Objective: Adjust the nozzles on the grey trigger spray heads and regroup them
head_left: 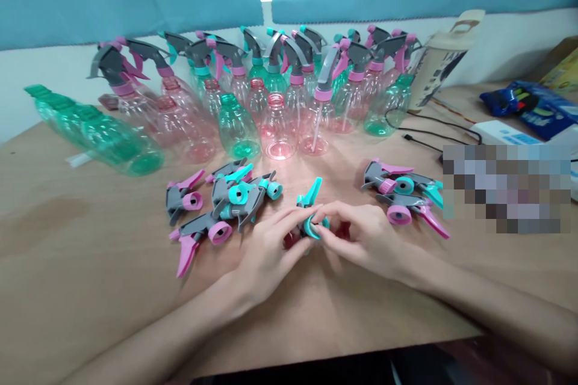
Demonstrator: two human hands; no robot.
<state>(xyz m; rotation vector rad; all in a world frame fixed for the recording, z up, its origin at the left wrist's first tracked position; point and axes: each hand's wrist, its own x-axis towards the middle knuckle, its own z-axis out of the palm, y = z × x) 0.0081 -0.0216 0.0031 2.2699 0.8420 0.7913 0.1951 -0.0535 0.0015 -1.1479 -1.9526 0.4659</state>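
Between both hands, above the wooden table, is a spray trigger head with a turquoise lever and collar. My left hand grips its body from the left. Thumb and fingers of my right hand are pinched at its round turquoise collar; whether a small part sits between those fingertips is hidden. Left of my hands lies a heap of loose grey trigger heads with pink or turquoise parts. To the right of them rests a smaller group of trigger heads.
Behind stand several clear pink and green bottles, many with trigger heads on. Green bottles stand in a slanting row at left. A beige tumbler, a black cable and blue packets are at right.
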